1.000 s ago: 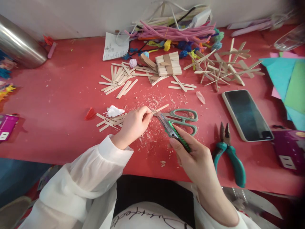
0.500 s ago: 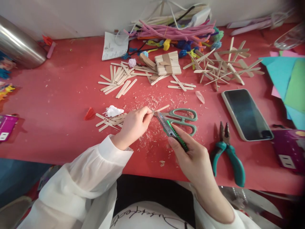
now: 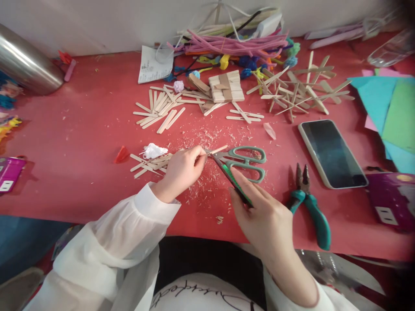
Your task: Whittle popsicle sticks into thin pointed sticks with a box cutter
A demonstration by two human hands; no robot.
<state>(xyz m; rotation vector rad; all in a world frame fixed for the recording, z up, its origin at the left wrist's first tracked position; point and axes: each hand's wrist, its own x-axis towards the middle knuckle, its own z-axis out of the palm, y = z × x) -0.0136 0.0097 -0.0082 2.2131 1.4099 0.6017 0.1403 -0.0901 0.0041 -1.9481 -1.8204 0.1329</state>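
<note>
My left hand (image 3: 181,170) is closed, pinching a thin wooden craft stick (image 3: 218,150) that pokes out to the right over the red table (image 3: 81,129). My right hand (image 3: 264,214) grips a green and black utility knife (image 3: 231,175). Its blade tip meets the stick just beyond my left fingertips. Wood shavings (image 3: 207,138) are scattered around and beneath both hands. Green-handled scissors (image 3: 246,159) lie flat right behind the knife.
Teal pliers (image 3: 309,207) and a dark phone (image 3: 330,153) lie to the right. Loose craft sticks (image 3: 162,108), a stick bundle (image 3: 227,86), glued stick shapes (image 3: 298,90), pipe cleaners (image 3: 233,43), coloured paper (image 3: 389,108) and a steel cylinder (image 3: 26,60) fill the back.
The knife has tilted and its blade has moved up-left along the stick toward my left fingertips. My left hand has stayed put.
</note>
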